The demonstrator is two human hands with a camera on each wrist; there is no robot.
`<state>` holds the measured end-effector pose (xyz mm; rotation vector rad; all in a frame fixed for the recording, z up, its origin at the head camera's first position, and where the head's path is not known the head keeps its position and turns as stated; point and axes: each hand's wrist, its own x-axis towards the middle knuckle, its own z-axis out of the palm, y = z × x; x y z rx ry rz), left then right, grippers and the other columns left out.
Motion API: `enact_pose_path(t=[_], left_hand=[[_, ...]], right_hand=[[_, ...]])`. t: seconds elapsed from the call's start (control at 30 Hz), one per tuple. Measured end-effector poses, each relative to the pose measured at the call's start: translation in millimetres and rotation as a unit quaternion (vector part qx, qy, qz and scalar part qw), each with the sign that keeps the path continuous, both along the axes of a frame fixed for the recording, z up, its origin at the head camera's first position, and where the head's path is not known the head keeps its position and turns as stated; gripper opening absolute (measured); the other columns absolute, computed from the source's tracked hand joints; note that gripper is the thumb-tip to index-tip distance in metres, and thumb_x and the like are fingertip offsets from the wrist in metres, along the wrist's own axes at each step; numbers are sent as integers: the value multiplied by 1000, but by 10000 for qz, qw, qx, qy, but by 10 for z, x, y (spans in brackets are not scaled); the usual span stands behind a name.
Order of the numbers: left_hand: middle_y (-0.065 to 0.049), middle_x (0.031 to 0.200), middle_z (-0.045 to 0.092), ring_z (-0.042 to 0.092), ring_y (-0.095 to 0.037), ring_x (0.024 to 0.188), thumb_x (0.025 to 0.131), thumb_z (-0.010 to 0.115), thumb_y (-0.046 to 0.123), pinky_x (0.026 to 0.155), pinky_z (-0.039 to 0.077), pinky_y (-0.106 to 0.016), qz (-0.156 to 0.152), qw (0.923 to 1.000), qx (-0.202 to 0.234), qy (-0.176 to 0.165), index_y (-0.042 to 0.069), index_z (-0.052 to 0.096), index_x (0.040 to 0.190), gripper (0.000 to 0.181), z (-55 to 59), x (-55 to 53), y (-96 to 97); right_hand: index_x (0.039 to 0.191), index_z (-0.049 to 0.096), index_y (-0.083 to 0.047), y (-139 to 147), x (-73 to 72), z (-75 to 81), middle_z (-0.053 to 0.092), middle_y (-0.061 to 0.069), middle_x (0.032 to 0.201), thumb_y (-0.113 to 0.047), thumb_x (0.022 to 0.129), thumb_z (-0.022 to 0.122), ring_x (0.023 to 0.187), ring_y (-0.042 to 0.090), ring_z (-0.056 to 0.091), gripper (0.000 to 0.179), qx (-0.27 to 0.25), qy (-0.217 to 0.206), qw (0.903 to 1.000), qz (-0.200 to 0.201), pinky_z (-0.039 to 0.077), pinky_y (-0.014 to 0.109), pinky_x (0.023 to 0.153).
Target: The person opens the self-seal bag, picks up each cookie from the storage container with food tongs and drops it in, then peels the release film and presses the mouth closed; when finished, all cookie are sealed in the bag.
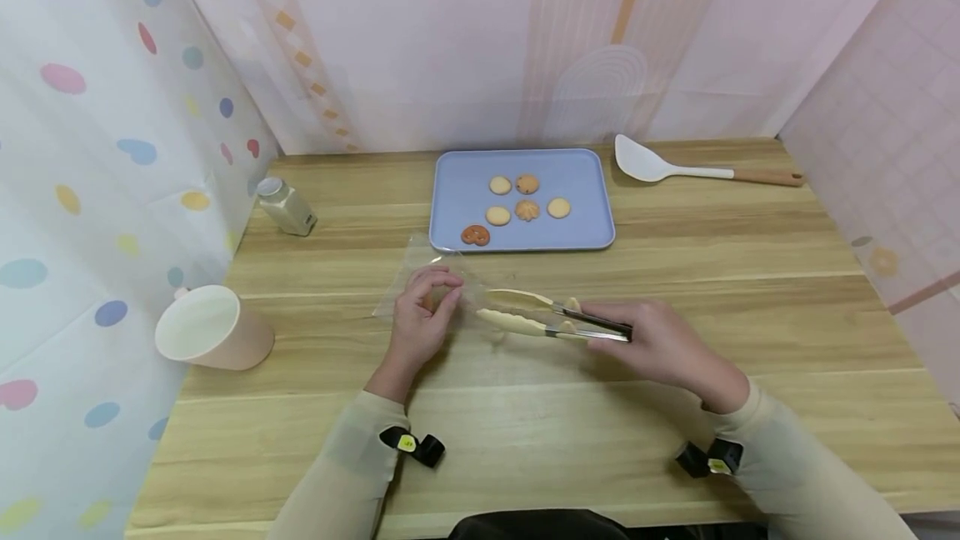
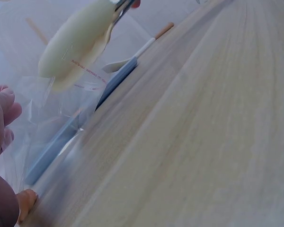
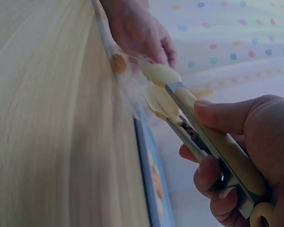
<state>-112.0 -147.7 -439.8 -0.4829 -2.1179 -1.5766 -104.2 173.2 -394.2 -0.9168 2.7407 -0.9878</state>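
Observation:
My left hand (image 1: 422, 319) pinches a clear plastic bag (image 1: 401, 273) between thumb and fingers, over the table in front of the tray. A brown cookie (image 3: 119, 63) shows low in the bag, beneath that hand, in the right wrist view. My right hand (image 1: 660, 348) grips a pair of tongs (image 1: 517, 322) with cream tips and metal arms. The tong tips are slightly apart with nothing between them, and point left at the bag's mouth. In the left wrist view red print on the bag (image 2: 87, 71) overlaps the tips.
Behind the hands lies a blue tray (image 1: 592, 227) with several cookies (image 1: 527, 210) and a pretzel (image 1: 475, 235). A white spatula (image 1: 645, 163) with a wooden handle is at the back right. To the left stand a pink cup (image 1: 240, 340) and a tilted-looking shaker jar (image 1: 288, 211).

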Motion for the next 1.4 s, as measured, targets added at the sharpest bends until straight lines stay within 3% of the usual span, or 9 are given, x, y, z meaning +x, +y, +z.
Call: enact_pose_path(t=[0.17, 0.27, 0.43, 0.63, 0.7, 0.83, 1.1, 1.27, 1.4], left_hand=[[-23, 92, 65, 52, -47, 108, 85, 64, -12, 101, 38, -31, 59, 10000, 43, 12, -9, 64, 91, 7, 9, -5, -6], [-23, 91, 66, 52, -47, 107, 85, 64, -12, 101, 38, -33, 84, 9999, 86, 52, -10, 65, 90, 6, 9, 1, -12], [-25, 90, 65, 53, -47, 105, 83, 64, -14, 100, 39, -31, 101, 9997, 195, 45, -11, 64, 89, 7, -3, 29, -22], [-24, 91, 65, 53, -46, 105, 83, 66, -13, 100, 38, -29, 74, 9997, 243, -46, -10, 66, 88, 6, -12, 43, -18], [-24, 92, 65, 53, -47, 105, 83, 66, -12, 100, 38, -29, 32, 9996, 260, -79, -10, 66, 88, 6, -13, 43, -14], [-25, 93, 64, 53, -47, 106, 83, 66, -13, 100, 39, -28, -44, 9993, 328, -156, -10, 66, 89, 6, -4, 48, -3], [-27, 99, 63, 52, -45, 107, 83, 65, -13, 100, 39, -26, -112, 9982, 516, -292, -12, 66, 90, 7, 1, 43, -3], [-30, 100, 61, 52, -46, 106, 84, 65, -13, 99, 40, -24, -162, 9976, 610, -284, -13, 65, 91, 8, -19, 28, -11], [-33, 101, 60, 52, -45, 106, 84, 64, -13, 99, 40, -24, -208, 9975, 626, -242, -14, 64, 92, 8, -16, 15, -11]], right_hand=[[127, 64, -10, 216, 34, 109, 69, 4, 110, -22, 85, 75, 57, 3, 48, 45, -323, -204, 9990, -246, 43, 23, 50], [126, 63, -7, 296, -34, 148, 70, 6, 104, -21, 85, 75, 48, 3, 41, 45, -405, -98, 9982, -438, 40, 23, 43], [126, 64, -8, 290, -286, 131, 69, 2, 76, -22, 85, 75, 44, 5, 35, 44, -69, 283, 9967, -762, 35, 25, 41], [127, 64, -13, 245, -630, 51, 41, -5, 47, -30, 87, 72, 45, 8, 23, 45, 534, 684, 9895, -1160, 27, 30, 42], [127, 64, -13, 246, -721, 32, 43, -3, 46, -30, 87, 72, 46, 10, 23, 44, 645, 794, 9864, -1284, 26, 31, 42], [126, 65, -13, 233, -854, 7, 60, 6, 56, -28, 85, 74, 49, 15, 35, 45, 757, 920, 9841, -1315, 31, 34, 46], [125, 65, -9, 128, -980, -79, 67, 13, 69, -30, 84, 74, 62, 25, 57, 46, 896, 884, 9845, -1223, 41, 42, 54], [128, 63, -12, 71, -1023, -96, 56, 6, 55, -32, 86, 72, 56, 21, 44, 47, 1043, 727, 9833, -1304, 32, 37, 47], [128, 63, -12, 44, -1050, -78, 61, 8, 60, -33, 86, 71, 58, 21, 43, 47, 1087, 759, 9820, -1348, 31, 35, 47]])
